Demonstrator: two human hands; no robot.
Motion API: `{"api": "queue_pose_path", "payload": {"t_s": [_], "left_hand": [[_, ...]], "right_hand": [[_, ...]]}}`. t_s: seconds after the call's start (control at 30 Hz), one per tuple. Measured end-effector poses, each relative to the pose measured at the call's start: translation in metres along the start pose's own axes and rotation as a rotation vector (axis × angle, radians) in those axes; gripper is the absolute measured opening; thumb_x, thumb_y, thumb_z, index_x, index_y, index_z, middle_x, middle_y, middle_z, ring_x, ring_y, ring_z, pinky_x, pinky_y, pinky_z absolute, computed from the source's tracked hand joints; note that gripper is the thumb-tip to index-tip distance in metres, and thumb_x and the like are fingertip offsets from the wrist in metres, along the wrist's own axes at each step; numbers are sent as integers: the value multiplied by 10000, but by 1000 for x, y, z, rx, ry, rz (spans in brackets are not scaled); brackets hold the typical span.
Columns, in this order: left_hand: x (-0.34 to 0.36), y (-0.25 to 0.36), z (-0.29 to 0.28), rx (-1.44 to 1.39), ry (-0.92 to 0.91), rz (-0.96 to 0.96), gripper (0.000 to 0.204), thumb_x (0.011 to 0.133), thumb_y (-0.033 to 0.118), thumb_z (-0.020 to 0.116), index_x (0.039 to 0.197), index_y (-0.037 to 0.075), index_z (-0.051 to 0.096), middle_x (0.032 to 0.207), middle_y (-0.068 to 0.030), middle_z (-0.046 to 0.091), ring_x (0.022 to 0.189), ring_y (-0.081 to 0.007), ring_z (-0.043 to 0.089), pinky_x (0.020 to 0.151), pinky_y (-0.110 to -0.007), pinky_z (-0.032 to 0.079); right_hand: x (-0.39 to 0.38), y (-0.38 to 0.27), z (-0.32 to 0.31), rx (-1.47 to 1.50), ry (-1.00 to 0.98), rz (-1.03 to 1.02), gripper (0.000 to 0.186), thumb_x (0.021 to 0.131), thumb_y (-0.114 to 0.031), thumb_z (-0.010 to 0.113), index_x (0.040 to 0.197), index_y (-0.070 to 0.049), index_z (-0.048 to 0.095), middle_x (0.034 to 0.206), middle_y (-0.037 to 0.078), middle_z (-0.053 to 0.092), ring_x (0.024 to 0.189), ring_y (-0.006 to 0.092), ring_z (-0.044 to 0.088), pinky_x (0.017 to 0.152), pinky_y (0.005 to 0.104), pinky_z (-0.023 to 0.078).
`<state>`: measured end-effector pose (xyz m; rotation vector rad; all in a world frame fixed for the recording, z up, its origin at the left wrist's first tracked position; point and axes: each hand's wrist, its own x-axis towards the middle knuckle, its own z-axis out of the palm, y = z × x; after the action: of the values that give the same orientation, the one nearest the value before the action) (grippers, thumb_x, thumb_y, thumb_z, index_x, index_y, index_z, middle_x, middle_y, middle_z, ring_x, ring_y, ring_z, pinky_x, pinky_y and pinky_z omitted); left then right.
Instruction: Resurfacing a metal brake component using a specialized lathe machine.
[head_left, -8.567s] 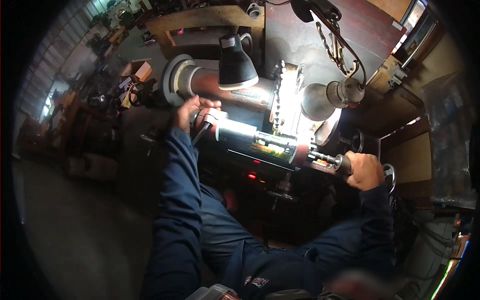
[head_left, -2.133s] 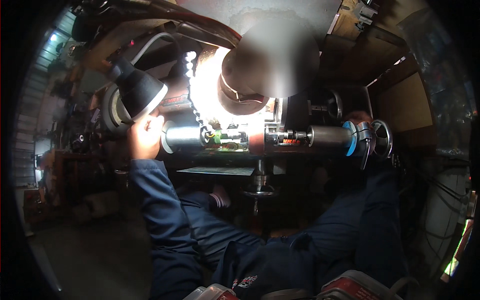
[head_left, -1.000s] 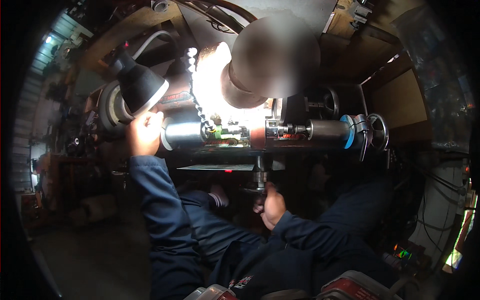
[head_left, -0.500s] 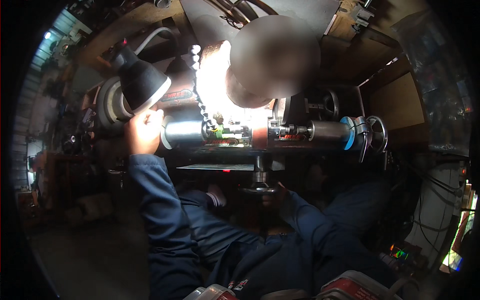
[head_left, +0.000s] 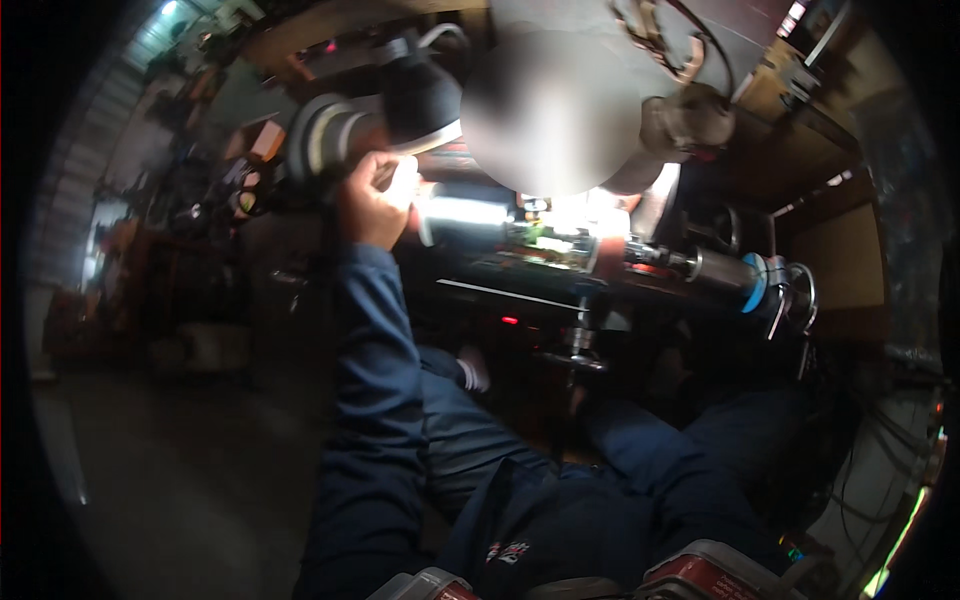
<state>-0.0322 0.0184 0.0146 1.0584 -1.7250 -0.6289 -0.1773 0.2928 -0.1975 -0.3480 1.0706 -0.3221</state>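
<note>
My left hand (head_left: 376,206) is raised at the left end of a shiny metal cylinder (head_left: 465,219) on a small lathe-like machine. Its fingers are curled together with thumb and fingertips meeting; anything between them is hidden. Close above the hand hangs a black lamp shade (head_left: 420,100). My right hand (head_left: 578,398) is low, in the dark beside a metal handwheel (head_left: 572,360) under the machine's middle; its fingers are lost in shadow and blur. The brightly lit centre of the machine (head_left: 580,245) is smeared by motion.
A second metal cylinder (head_left: 720,274) with a blue ring (head_left: 754,283) and a bent lever sits at the machine's right end. Round grey pulley-like discs (head_left: 325,140) stand behind my left hand. Cables (head_left: 690,40) hang at the back. A blurred round patch covers the upper middle.
The whole view has swung, so the machine lies farther right and tilts down to the right. My left hand stays by the left cylinder's end; my right stays near the handwheel.
</note>
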Motion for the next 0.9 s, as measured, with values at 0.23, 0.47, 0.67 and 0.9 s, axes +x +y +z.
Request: {"api": "queue_pose_path", "payload": {"t_s": [0.23,0.47,0.67,0.9], "left_hand": [[-59,30,-53,18,400,-96,246,916,159,524,720,19,574,690,-63,615,603,-119,540,611,-258,440],[-165,-78,9,-728,-282,-959,233,910,304,545,924,79,608,776,-31,590,607,-122,546,519,-255,438],[-157,-72,21,-836,-193,-1012,218,833,290,633,836,85,561,633,-48,545,462,-121,482,428,-269,392],[-155,-85,17,-919,-279,-933,200,849,262,589,802,68,603,684,-42,593,535,-106,502,529,-254,440]], "right_hand": [[-3,12,41,-463,338,-682,399,985,-388,451,1070,-35,617,797,41,614,704,87,583,570,251,429],[53,-134,86,880,47,-687,258,1023,-302,410,963,-83,531,703,-21,445,571,108,413,515,242,354],[92,-129,66,1208,-355,-706,135,972,-189,523,864,-110,506,691,-34,430,563,77,377,501,231,325],[86,-135,77,1075,-223,-876,205,907,-73,502,706,-103,480,704,-3,450,621,108,437,597,246,376]]}}
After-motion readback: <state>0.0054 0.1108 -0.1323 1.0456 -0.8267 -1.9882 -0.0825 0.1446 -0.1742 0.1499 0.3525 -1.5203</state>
